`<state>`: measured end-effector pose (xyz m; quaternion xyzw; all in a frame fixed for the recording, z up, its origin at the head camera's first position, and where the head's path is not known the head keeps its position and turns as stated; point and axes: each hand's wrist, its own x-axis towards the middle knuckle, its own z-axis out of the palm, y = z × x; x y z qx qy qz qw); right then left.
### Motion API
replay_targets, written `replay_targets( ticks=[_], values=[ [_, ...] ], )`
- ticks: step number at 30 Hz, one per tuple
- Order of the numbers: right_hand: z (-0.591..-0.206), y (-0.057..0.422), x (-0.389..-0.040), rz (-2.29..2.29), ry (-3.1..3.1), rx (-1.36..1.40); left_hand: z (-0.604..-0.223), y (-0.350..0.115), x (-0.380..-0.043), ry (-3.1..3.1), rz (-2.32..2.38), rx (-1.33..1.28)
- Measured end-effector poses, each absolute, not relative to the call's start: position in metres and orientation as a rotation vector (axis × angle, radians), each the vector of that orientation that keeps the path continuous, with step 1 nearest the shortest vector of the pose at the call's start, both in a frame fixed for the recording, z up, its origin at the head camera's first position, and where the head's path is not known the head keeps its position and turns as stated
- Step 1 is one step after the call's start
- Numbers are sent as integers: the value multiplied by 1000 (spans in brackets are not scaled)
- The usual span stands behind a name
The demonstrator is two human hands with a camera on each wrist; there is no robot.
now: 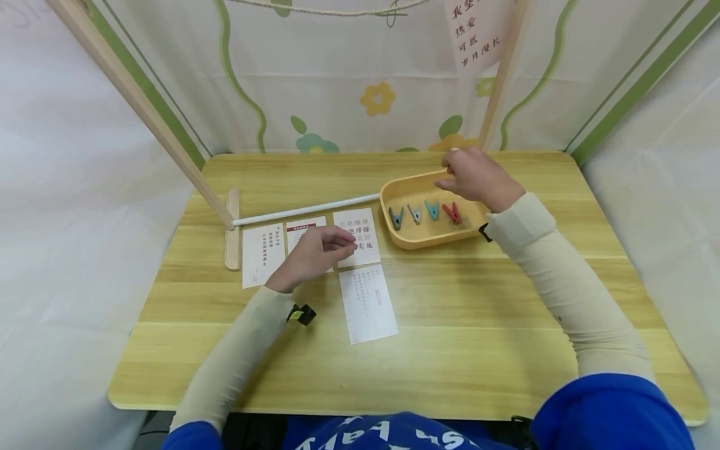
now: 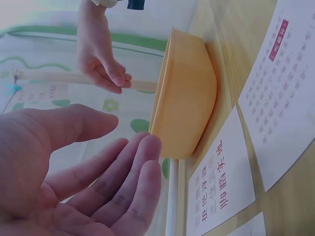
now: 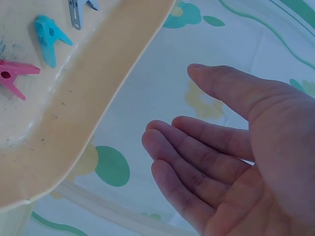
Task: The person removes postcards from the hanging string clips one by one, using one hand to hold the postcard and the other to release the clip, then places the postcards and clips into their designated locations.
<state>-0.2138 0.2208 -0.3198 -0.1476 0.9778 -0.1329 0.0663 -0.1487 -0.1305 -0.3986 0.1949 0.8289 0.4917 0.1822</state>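
Note:
My left hand [image 1: 316, 253] hovers over the printed cards on the table, thumb and fingers apart and relaxed, holding nothing. Beneath it lie a card with a red header [image 1: 304, 228] and a card in larger print [image 1: 368, 234], both partly hidden by the hand. Above the back right rim of the yellow tray [image 1: 416, 242] is my right hand [image 1: 480, 178], its fingers loosely bent with nothing between them. Several clothespins lie in a row in the tray: a dark grey one [image 1: 396, 217], a light grey one [image 1: 415, 214], a turquoise one [image 3: 48, 39] and a red one [image 1: 452, 213].
A white rod [image 1: 306, 211] runs behind the cards from the wooden foot [image 1: 232, 244] to the tray. Wooden posts [image 1: 146, 119] rise on both sides, with a rope [image 1: 332, 11] across the top. One printed card [image 1: 478, 37] hangs at upper right. Another card [image 1: 368, 306] lies nearer me.

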Motion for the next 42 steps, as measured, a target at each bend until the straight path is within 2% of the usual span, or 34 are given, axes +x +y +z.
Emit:
replay_targets(
  ticks=[19,42],
  values=[
    [-300,220,-206,-480,3040,-478,-395,-123,-178,2297,1721,437],
    [-281,225,-201,-549,3136,-511,-383,-102,-200,2357,1880,470]
  ],
)
